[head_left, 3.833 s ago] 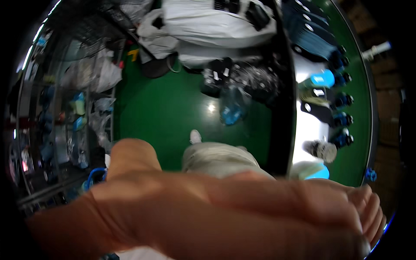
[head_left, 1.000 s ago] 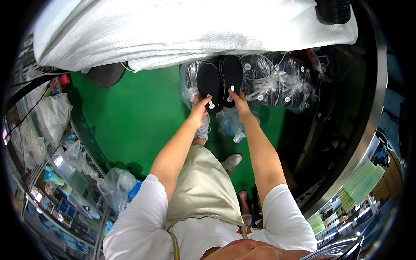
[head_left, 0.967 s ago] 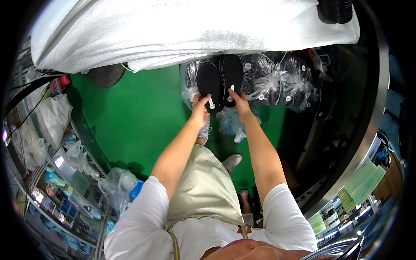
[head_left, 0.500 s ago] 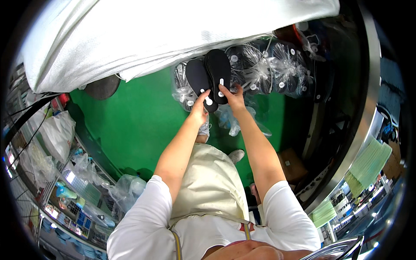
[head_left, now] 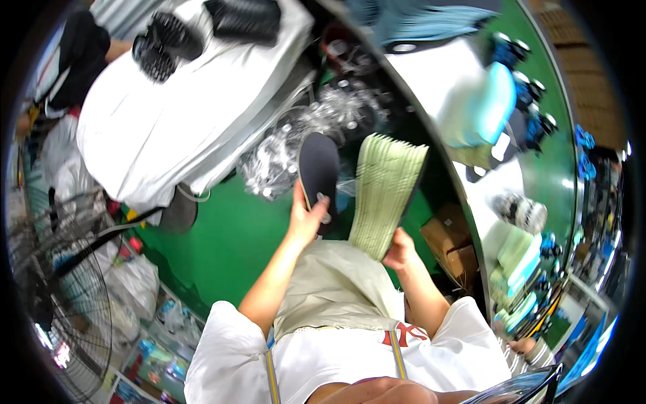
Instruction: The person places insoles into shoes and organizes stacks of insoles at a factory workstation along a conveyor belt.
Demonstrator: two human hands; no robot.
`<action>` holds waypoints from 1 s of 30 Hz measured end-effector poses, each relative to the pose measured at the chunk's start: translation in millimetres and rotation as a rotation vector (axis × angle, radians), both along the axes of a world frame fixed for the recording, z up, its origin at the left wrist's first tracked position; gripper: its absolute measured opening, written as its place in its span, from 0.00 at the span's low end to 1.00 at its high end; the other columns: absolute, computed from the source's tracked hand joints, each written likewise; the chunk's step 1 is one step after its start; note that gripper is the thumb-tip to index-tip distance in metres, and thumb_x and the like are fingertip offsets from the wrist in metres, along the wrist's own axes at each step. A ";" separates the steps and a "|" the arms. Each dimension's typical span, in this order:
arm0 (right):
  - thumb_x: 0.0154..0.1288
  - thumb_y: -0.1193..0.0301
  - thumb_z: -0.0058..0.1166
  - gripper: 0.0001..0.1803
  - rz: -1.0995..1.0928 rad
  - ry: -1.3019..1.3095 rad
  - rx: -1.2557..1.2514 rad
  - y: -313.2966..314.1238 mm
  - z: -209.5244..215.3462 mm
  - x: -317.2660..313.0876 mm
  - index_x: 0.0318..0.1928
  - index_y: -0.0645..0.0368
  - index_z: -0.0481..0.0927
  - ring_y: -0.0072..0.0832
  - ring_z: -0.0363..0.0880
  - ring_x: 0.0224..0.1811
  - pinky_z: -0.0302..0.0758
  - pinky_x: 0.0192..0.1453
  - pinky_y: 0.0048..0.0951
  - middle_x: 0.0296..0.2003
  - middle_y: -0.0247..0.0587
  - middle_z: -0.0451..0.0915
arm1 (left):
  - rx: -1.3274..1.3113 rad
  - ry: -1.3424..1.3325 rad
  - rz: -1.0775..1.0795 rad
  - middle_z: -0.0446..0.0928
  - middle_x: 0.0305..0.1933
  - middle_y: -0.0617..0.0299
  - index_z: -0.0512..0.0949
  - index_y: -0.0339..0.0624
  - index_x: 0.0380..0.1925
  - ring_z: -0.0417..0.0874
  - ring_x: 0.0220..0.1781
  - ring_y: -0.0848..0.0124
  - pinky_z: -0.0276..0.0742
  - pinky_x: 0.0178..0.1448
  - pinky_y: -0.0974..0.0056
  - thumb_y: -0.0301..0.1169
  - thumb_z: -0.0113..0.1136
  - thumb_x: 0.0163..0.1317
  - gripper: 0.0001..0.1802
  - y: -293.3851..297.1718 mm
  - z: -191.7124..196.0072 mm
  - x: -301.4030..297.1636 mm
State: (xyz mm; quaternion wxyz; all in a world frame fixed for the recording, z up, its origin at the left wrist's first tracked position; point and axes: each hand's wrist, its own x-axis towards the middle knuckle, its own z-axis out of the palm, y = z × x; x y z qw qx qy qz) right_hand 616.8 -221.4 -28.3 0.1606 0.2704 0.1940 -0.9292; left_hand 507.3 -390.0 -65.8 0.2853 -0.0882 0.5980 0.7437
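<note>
Green floor (head_left: pixel 222 249) below and to the left of the pale-green stack of insoles (head_left: pixel 388 195). Beyond the stack, to its upper left, large white sack (head_left: pixel 178 108), topped with black ribbed objects (head_left: pixel 242 20) too blurred to name. Just past the stack's far end, clear plastic bags (head_left: pixel 269 165) gathered around dark contents.

Stack itself held up in front of the beige garment (head_left: pixel 333 283), gripped at its near right corner by the right hand (head_left: pixel 402 249), with fingers wrapped around that end; layered edges in view, slightly spread at the far end, dark along the right side. Left of the stack and apart from it, black insole (head_left: pixel 319 168), narrow end nearer, clasped in the left hand (head_left: pixel 306 219) with thumb laid over its face, near a round pale mark. Cannot tell whether single or several layers thick.

Right of the stack, white desk (head_left: pixel 431 74) bearing blue-grey insoles (head_left: pixel 424 23), a blurred light-blue piece (head_left: pixel 496 101) and a mottled white roll (head_left: pixel 523 213). Just right of the stack, lower down, brown cardboard box (head_left: pixel 449 232). Far left of the stack, wire-guarded fan (head_left: pixel 74 323); well to its lower right, another person's hand (head_left: pixel 521 345) in a striped sleeve (head_left: pixel 538 358).
</note>
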 end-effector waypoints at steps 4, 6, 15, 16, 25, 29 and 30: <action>0.50 0.65 0.52 0.29 -0.075 0.026 0.225 25.4 51.9 58.0 0.53 0.59 0.59 0.23 0.62 0.51 0.55 0.55 0.26 0.47 0.33 0.66 | 0.067 0.358 -0.325 0.54 0.56 0.50 0.42 0.31 0.56 0.55 0.58 0.66 0.48 0.59 0.67 0.31 0.42 0.56 0.32 67.5 62.4 49.0; 0.51 0.65 0.52 0.36 -0.124 0.033 0.374 48.0 81.8 83.8 0.58 0.57 0.50 0.24 0.56 0.55 0.51 0.57 0.27 0.53 0.34 0.60 | -0.046 0.438 -0.320 0.54 0.57 0.49 0.40 0.30 0.56 0.56 0.58 0.64 0.49 0.59 0.67 0.29 0.41 0.55 0.32 92.7 76.8 79.9; 0.47 0.71 0.52 0.24 -0.546 0.134 0.378 157.3 127.7 236.0 0.46 0.63 0.64 0.25 0.70 0.42 0.66 0.45 0.25 0.41 0.37 0.71 | 0.280 0.287 -0.456 0.59 0.53 0.56 0.50 0.33 0.53 0.61 0.52 0.72 0.55 0.55 0.69 0.27 0.43 0.54 0.26 234.7 153.9 169.4; 0.47 0.71 0.52 0.24 -0.658 0.160 0.439 166.2 137.1 247.5 0.46 0.63 0.64 0.25 0.70 0.43 0.65 0.46 0.25 0.41 0.37 0.71 | 0.190 0.174 -0.436 0.62 0.50 0.58 0.55 0.32 0.51 0.64 0.50 0.72 0.58 0.53 0.70 0.28 0.42 0.55 0.23 245.7 175.9 171.3; 0.48 0.73 0.50 0.27 -1.054 0.078 0.777 208.0 151.7 286.6 0.51 0.62 0.60 0.29 0.67 0.46 0.63 0.51 0.29 0.44 0.39 0.68 | 0.729 -0.372 -0.614 0.69 0.47 0.53 0.64 0.34 0.46 0.70 0.48 0.62 0.64 0.53 0.60 0.41 0.42 0.52 0.26 306.8 206.2 153.9; 0.48 0.75 0.51 0.25 -1.047 -0.047 1.011 234.8 168.8 271.9 0.50 0.62 0.61 0.24 0.67 0.45 0.63 0.49 0.24 0.43 0.36 0.68 | 0.794 -0.314 -0.668 0.68 0.47 0.52 0.63 0.32 0.47 0.70 0.48 0.61 0.64 0.53 0.59 0.37 0.43 0.52 0.24 348.0 214.1 125.9; 0.46 0.75 0.55 0.28 -1.044 -0.127 1.059 245.2 182.3 260.2 0.49 0.64 0.61 0.22 0.67 0.42 0.64 0.47 0.22 0.41 0.36 0.68 | 0.861 -0.321 -0.769 0.67 0.49 0.51 0.62 0.32 0.48 0.69 0.50 0.61 0.62 0.55 0.58 0.37 0.42 0.51 0.25 356.0 222.8 118.4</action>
